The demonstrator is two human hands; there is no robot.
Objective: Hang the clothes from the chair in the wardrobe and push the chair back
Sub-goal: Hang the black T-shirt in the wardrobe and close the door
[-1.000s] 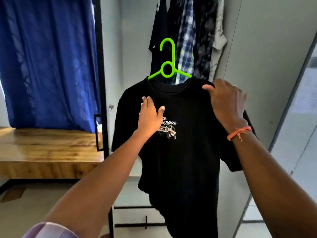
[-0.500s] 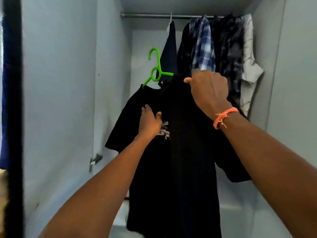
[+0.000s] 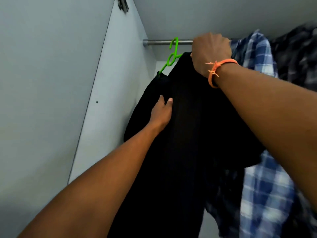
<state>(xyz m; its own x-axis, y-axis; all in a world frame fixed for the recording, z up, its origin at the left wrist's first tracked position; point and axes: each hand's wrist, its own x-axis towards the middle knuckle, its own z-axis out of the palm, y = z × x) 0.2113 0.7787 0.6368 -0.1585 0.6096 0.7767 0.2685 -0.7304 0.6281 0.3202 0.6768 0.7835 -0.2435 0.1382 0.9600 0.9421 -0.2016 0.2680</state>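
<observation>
A black T-shirt (image 3: 185, 134) hangs on a bright green plastic hanger (image 3: 172, 55). The hanger's hook is at the metal wardrobe rail (image 3: 164, 42) and looks hooked over it. My right hand (image 3: 210, 52), with an orange band on the wrist, grips the shirt's shoulder and the hanger arm just below the rail. My left hand (image 3: 162, 111) rests on the shirt's front lower down, thumb up, fingers tucked into the fabric. The chair is out of view.
A blue and white checked shirt (image 3: 260, 169) and dark garments (image 3: 296, 66) hang on the rail at the right, touching the black shirt. The wardrobe's grey side wall (image 3: 111, 100) stands close on the left, the open door (image 3: 42, 100) nearer me.
The view has tilted up and moved into the wardrobe. Both hands raised the shirt, and the green hook went from below the rail up to the rail.
</observation>
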